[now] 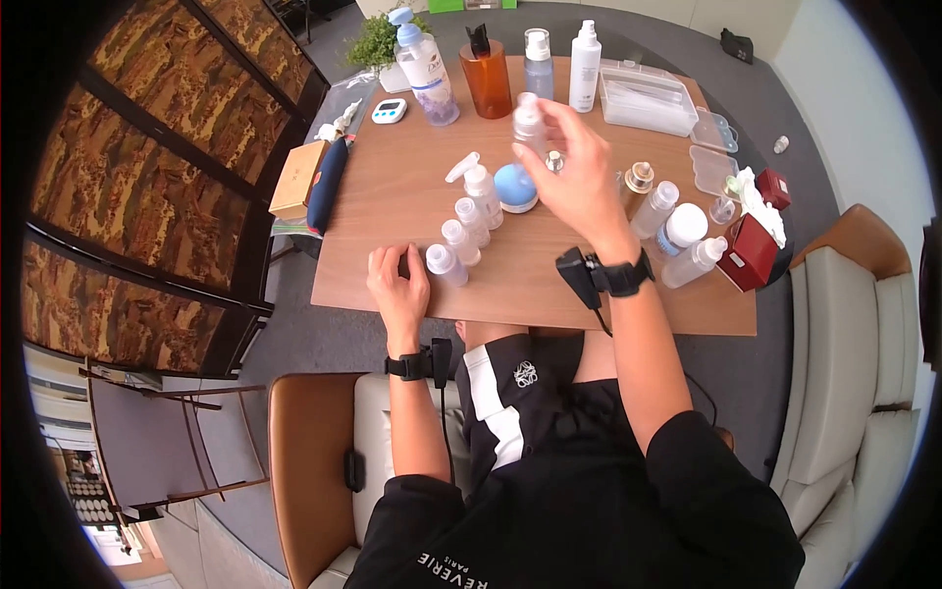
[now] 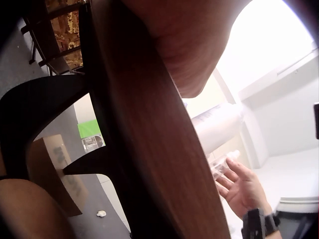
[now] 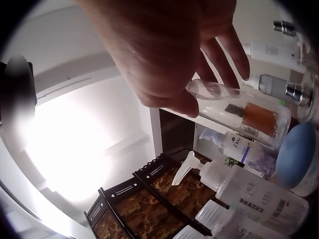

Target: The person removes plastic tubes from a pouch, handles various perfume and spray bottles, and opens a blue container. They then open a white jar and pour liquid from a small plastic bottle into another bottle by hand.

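My right hand pinches a clear bottle near its cap, over the middle of the table. In the right wrist view, the thumb and fingers of this hand are at the top of the transparent bottle. A blue-topped round container stands just below it. My left hand rests at the table's near edge, fingers loosely bent and holding nothing, left of a row of clear bottles that ends in a pump bottle.
Along the table's far side stand a Dove pump bottle, an amber bottle, a white spray bottle and a clear box. At right are several bottles, a white jar and a red box; a white timer lies back left.
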`<state>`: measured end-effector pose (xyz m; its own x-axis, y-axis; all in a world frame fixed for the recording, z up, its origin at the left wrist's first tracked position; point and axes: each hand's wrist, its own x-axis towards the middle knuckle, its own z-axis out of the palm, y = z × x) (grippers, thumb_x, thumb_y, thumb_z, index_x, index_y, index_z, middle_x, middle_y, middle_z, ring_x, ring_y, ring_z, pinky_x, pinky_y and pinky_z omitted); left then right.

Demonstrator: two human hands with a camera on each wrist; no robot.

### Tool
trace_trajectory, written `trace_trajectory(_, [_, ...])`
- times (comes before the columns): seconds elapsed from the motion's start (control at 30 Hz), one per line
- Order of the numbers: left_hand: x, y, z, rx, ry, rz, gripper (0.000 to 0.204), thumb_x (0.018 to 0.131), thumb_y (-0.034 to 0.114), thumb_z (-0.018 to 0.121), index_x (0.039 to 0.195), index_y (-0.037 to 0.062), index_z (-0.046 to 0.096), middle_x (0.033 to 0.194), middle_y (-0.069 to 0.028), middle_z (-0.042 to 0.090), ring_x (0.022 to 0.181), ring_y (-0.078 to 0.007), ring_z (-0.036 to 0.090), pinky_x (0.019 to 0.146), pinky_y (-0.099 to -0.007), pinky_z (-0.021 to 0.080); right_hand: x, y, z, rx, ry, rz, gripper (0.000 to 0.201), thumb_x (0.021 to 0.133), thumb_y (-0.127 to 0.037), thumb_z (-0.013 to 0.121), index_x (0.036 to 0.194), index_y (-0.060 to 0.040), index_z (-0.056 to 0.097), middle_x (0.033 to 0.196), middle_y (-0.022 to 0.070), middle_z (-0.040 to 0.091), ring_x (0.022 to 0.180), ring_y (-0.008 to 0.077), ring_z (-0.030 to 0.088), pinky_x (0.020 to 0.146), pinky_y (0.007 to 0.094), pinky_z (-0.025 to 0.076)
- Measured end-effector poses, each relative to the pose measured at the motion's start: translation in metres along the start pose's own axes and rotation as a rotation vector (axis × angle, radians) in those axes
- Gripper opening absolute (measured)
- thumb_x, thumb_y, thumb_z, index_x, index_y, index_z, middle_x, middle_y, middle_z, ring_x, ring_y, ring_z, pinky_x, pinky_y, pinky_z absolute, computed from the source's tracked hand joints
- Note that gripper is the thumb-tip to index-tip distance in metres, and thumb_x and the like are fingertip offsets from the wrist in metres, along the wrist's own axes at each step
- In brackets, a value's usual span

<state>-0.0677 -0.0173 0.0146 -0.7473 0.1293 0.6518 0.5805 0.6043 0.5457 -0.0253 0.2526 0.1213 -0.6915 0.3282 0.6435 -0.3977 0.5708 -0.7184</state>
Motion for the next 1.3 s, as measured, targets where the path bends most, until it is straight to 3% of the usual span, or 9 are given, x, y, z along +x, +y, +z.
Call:
trace_trajectory(0.27, [0.0,0.0,0.0,0.001,0.005,0.051,0.002,0.091,-0.001,0.072,0.092,-0.0023,0.071,0.092,-0.0174,0.068,0.087,-0.0377,0.063,0.077,-0.0464,0.052,-0.092,-0.006,-0.043,-0.194,-0.074,0.022,0.056,0.088,-0.009,0.083,0.139,-0.0004,0.062,0.124,0.0198,0.072,0.106,0.0329,0.075,0.092,0.0408,0.06])
trace_trajectory(0.37, [0.001,0.003,-0.002,0.034,0.003,0.043,0.003,0.092,-0.003,0.071,0.094,-0.0015,0.073,0.091,-0.0174,0.069,0.085,-0.0379,0.066,0.076,-0.0457,0.052,-0.116,0.006,-0.043,-0.04,-0.023,0.119,0.059,0.088,-0.008,0.084,0.141,0.0005,0.06,0.13,0.0203,0.069,0.108,0.0322,0.074,0.092,0.0409,0.06])
trace_trajectory(0.7, [-0.003,0.003,-0.007,-0.032,-0.021,-0.038,0.006,0.095,-0.001,0.07,0.099,-0.0036,0.073,0.093,-0.0159,0.07,0.084,-0.031,0.067,0.076,-0.0405,0.055,-0.128,0.027,-0.033,-0.01,-0.076,0.222,0.055,0.089,-0.008,0.083,0.138,0.0024,0.061,0.122,0.0194,0.071,0.108,0.0318,0.073,0.093,0.0403,0.06])
trace_trajectory(0.77, [-0.005,0.011,-0.013,-0.406,0.001,-0.264,0.011,0.099,0.001,0.066,0.104,-0.0045,0.074,0.098,-0.0133,0.074,0.089,-0.0234,0.07,0.081,-0.0351,0.056,-0.132,0.027,-0.035,-0.001,-0.09,0.243,0.053,0.09,-0.009,0.083,0.137,0.0027,0.062,0.12,0.0194,0.072,0.108,0.0321,0.073,0.093,0.0408,0.06])
trace_trajectory(0.8, [-0.01,0.001,-0.016,-0.515,-0.039,-0.245,0.019,0.101,0.004,0.065,0.116,-0.0043,0.072,0.107,-0.011,0.074,0.097,-0.0178,0.069,0.087,-0.0328,0.056,-0.131,0.026,-0.035,0.007,-0.099,0.232,0.053,0.09,-0.009,0.083,0.137,0.0028,0.062,0.119,0.0194,0.072,0.108,0.0321,0.073,0.094,0.041,0.059])
trace_trajectory(0.97, [-0.035,0.038,-0.028,-0.533,-0.191,-0.248,0.049,0.093,0.009,0.077,0.138,-0.0009,0.06,0.117,-0.0118,0.071,0.103,-0.0203,0.067,0.092,-0.0353,0.055,-0.128,0.017,-0.039,-0.007,-0.117,0.199,0.051,0.09,-0.01,0.083,0.135,0.0028,0.062,0.118,0.0193,0.072,0.108,0.0328,0.073,0.095,0.0415,0.058])
trace_trajectory(1.13, [-0.044,0.047,-0.013,-0.192,-0.155,-0.127,0.047,0.086,0.01,0.086,0.126,-0.0018,0.065,0.108,-0.0169,0.074,0.093,-0.0271,0.072,0.084,-0.0367,0.058,-0.13,0.018,-0.038,0.022,-0.119,0.148,0.051,0.089,-0.011,0.083,0.134,0.0017,0.063,0.117,0.0185,0.072,0.107,0.0343,0.072,0.094,0.042,0.058])
trace_trajectory(1.23, [-0.049,0.06,-0.013,-0.207,-0.159,-0.21,0.04,0.085,0.01,0.087,0.119,-0.0015,0.067,0.103,-0.0162,0.073,0.088,-0.0287,0.073,0.08,-0.0377,0.059,-0.132,0.02,-0.04,0.01,-0.151,0.173,0.051,0.089,-0.011,0.083,0.135,0.0012,0.063,0.117,0.0181,0.072,0.106,0.0342,0.072,0.094,0.0423,0.058])
trace_trajectory(1.3, [-0.055,0.075,-0.009,-0.217,-0.176,-0.113,0.039,0.085,0.009,0.087,0.116,-0.0013,0.068,0.099,-0.0151,0.072,0.086,-0.0284,0.072,0.077,-0.0378,0.059,-0.129,0.018,-0.041,0.01,-0.155,0.172,0.052,0.089,-0.011,0.083,0.136,0.0009,0.063,0.118,0.0187,0.073,0.107,0.034,0.072,0.095,0.0425,0.058])
